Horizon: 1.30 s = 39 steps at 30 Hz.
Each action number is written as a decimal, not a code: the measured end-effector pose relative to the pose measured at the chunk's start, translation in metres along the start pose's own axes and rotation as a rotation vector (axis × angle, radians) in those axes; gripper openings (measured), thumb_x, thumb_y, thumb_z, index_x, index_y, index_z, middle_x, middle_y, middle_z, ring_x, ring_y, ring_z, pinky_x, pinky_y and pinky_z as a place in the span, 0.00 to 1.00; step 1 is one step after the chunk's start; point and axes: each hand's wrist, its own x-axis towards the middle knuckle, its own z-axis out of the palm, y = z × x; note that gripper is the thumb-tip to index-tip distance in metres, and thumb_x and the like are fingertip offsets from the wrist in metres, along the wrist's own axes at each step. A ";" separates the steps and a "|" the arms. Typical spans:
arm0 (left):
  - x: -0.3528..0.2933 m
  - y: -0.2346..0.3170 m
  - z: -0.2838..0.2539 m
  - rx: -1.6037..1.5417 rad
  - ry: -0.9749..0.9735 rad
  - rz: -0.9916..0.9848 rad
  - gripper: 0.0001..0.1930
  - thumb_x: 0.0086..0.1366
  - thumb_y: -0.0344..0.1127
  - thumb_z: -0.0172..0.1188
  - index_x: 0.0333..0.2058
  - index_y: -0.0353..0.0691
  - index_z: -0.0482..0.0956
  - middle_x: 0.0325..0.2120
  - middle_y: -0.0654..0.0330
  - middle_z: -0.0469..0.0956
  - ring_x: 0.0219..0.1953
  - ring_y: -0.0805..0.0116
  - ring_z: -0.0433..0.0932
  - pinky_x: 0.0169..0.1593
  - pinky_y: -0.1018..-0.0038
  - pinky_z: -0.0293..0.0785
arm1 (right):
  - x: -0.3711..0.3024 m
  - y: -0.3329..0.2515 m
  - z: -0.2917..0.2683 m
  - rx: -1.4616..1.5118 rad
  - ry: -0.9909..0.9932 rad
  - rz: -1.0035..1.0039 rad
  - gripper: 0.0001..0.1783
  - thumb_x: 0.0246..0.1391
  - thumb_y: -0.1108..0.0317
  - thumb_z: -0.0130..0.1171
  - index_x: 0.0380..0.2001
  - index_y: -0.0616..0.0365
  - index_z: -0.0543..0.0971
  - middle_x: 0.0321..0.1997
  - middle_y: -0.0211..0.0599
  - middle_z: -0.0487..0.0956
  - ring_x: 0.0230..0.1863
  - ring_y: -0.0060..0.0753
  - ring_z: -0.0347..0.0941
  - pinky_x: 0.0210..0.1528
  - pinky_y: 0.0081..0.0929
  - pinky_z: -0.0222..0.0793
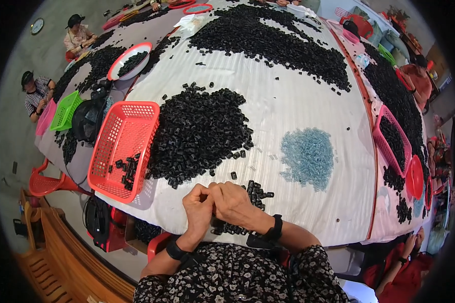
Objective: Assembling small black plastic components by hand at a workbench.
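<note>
My left hand [197, 208] and my right hand [233, 203] meet at the table's near edge, fingertips pinched together. Whatever they hold is hidden behind the curled fingers. Around my right hand lies a loose group of small black plastic pieces [258, 194], some partly under the wrist. Beyond my hands spreads a large heap of short black tube-like pieces [199, 131]. To the right is a pile of small clear bluish pieces [308, 157]. A red plastic basket [154, 136] stands to the left, with several black pieces in its near end.
A long black heap [273, 43] covers the far part of the white-covered table [268, 106]. On the right are a pink basket [407, 151] and a red basin [415, 177]. A white basin with a red rim [111, 70] stands far left. Other people sit around the tables.
</note>
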 end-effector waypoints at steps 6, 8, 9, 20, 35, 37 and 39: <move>0.006 0.007 0.001 0.103 -0.099 0.047 0.08 0.56 0.22 0.57 0.21 0.36 0.69 0.18 0.70 0.69 0.21 0.85 0.64 0.25 0.86 0.62 | 0.000 0.007 0.000 -0.005 0.072 -0.060 0.15 0.34 0.73 0.57 0.31 0.62 0.70 0.19 0.33 0.66 0.20 0.29 0.65 0.20 0.23 0.64; 0.011 0.003 -0.003 0.118 -0.116 0.039 0.06 0.56 0.22 0.57 0.22 0.35 0.70 0.19 0.69 0.70 0.22 0.85 0.66 0.26 0.85 0.64 | 0.000 0.009 0.001 0.025 0.048 -0.036 0.14 0.38 0.70 0.58 0.31 0.61 0.68 0.20 0.37 0.68 0.21 0.35 0.68 0.22 0.27 0.66; 0.014 0.001 -0.007 0.135 -0.129 0.031 0.05 0.56 0.22 0.57 0.24 0.35 0.71 0.19 0.68 0.72 0.22 0.84 0.68 0.28 0.85 0.65 | 0.004 0.009 -0.004 0.027 0.048 -0.041 0.14 0.38 0.70 0.58 0.31 0.61 0.68 0.20 0.37 0.68 0.21 0.35 0.68 0.22 0.27 0.66; 0.047 0.048 -0.133 0.627 0.410 0.569 0.04 0.60 0.22 0.53 0.34 0.33 0.75 0.26 0.67 0.74 0.29 0.81 0.71 0.34 0.83 0.67 | -0.002 0.078 -0.025 -0.244 -0.353 0.388 0.09 0.43 0.78 0.51 0.32 0.64 0.67 0.30 0.50 0.69 0.34 0.51 0.69 0.35 0.40 0.69; 0.061 0.022 -0.036 0.859 -0.230 1.034 0.14 0.46 0.24 0.56 0.35 0.40 0.77 0.35 0.55 0.74 0.38 0.57 0.71 0.42 0.66 0.66 | 0.017 0.071 -0.038 0.152 -0.100 0.339 0.03 0.52 0.74 0.47 0.30 0.63 0.67 0.28 0.46 0.67 0.30 0.48 0.66 0.34 0.36 0.64; 0.060 0.008 -0.009 0.913 -0.467 1.005 0.17 0.42 0.22 0.57 0.36 0.39 0.75 0.41 0.56 0.73 0.42 0.57 0.70 0.44 0.65 0.67 | 0.022 0.065 -0.048 0.261 -0.053 0.394 0.04 0.52 0.73 0.51 0.29 0.63 0.69 0.28 0.42 0.68 0.28 0.42 0.66 0.32 0.32 0.64; 0.065 0.004 0.009 0.975 -0.697 0.960 0.20 0.40 0.21 0.56 0.38 0.38 0.74 0.42 0.55 0.72 0.44 0.57 0.68 0.45 0.65 0.67 | 0.024 0.061 -0.057 0.267 -0.020 0.401 0.04 0.51 0.73 0.52 0.29 0.63 0.69 0.28 0.41 0.68 0.27 0.39 0.66 0.31 0.30 0.64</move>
